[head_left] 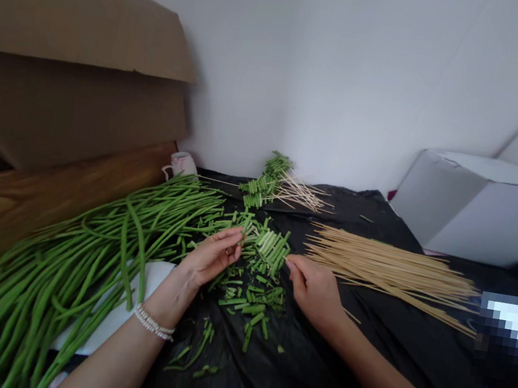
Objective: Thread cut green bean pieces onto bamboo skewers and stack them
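Note:
My left hand pinches a row of short green bean pieces at its left end, fingers closed. My right hand is closed around the blunt end of a thin bamboo skewer that runs into that row from the right. Loose cut bean pieces lie scattered on the black plastic sheet just below both hands. A bead bracelet circles my left wrist.
A big heap of long green beans fills the left. Bare bamboo skewers lie to the right. Finished bean skewers sit at the back by the wall. A small white cup, cardboard and a white box flank the work.

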Available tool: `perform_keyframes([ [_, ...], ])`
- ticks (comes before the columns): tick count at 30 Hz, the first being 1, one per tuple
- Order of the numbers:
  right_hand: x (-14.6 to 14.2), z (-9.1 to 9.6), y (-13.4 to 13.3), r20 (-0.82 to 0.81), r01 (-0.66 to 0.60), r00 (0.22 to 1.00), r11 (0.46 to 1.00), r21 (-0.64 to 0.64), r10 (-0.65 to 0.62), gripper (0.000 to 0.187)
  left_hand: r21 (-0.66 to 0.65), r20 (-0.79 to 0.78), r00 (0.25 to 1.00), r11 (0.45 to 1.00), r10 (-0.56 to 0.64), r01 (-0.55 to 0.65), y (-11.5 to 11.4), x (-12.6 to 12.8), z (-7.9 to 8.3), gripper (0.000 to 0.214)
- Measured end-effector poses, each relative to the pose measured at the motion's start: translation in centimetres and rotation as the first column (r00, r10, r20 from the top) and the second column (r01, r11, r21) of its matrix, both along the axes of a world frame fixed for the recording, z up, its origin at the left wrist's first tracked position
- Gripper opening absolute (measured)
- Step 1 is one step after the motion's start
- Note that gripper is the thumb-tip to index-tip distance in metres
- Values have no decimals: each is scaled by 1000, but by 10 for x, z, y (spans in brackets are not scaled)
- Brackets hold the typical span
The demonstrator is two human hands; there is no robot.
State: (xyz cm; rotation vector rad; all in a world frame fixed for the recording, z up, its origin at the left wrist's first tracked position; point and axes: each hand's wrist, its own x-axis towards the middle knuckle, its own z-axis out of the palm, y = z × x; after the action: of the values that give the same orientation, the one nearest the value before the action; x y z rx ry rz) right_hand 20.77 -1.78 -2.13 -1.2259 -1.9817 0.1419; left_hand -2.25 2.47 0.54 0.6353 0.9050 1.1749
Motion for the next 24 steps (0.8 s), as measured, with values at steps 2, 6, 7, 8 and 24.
perform_keyframes([
  [2,-2,-1,-2,26,-4,1000,1000,2,4,25,-44,65,998,999,-23,26,-1,0,1,21],
  [6,-3,-1,-4,62,-11,998,1000,-10,11,25,-62,103,994,998,-24,30,-1,2,3,18],
  [7,-4,-1,-4,68,-16,998,1000,-19,17,25,-65,109,994,998,-20,27,-1,2,3,18],
  [8,-4,0,-4,73,-20,997,999,-27,22,25,-68,115,993,997,-16,24,-1,3,3,18],
  [24,-5,-1,-6,98,-23,995,999,-49,28,24,-44,28,998,998,51,-49,-2,6,3,19],
])
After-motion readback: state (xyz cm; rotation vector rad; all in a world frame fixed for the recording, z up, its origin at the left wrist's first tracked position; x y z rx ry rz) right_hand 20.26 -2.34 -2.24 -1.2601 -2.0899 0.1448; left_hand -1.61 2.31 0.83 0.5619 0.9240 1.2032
